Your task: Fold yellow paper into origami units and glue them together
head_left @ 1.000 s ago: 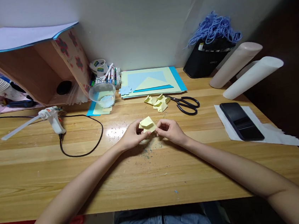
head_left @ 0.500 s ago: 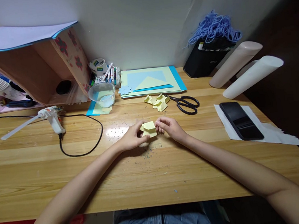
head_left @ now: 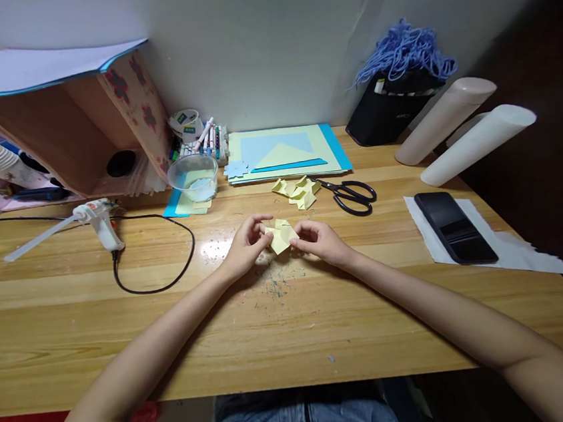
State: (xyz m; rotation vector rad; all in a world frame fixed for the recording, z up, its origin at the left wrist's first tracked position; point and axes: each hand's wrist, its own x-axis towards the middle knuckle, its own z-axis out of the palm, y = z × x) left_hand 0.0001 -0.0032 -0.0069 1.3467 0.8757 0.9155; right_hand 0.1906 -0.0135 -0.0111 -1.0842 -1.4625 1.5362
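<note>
A small piece of folded yellow paper [head_left: 281,237] is held a little above the table, its creased flaps showing on top. My left hand [head_left: 248,247] pinches its left edge between thumb and fingers. At the opposite edge, my right hand [head_left: 322,241] grips the lower right corner, with the fingertips partly hidden behind the paper. Just beyond my hands lie several more folded yellow paper pieces [head_left: 304,195]. Black-handled scissors [head_left: 353,197] rest beside them, blades pointing left against the pieces.
A white glue gun [head_left: 99,225] with its looping cable sits left. Behind are a clear plastic bowl [head_left: 194,180], markers [head_left: 208,141] and stacked coloured paper [head_left: 277,173]. On the right lie a black phone [head_left: 454,228] and two upright-leaning rolls [head_left: 476,145]. Scraps dot the wooden table [head_left: 295,344].
The folded yellow paper has turned between my hands and now shows another face. My right hand has closed onto its right corner; my left hand has shifted slightly left and up.
</note>
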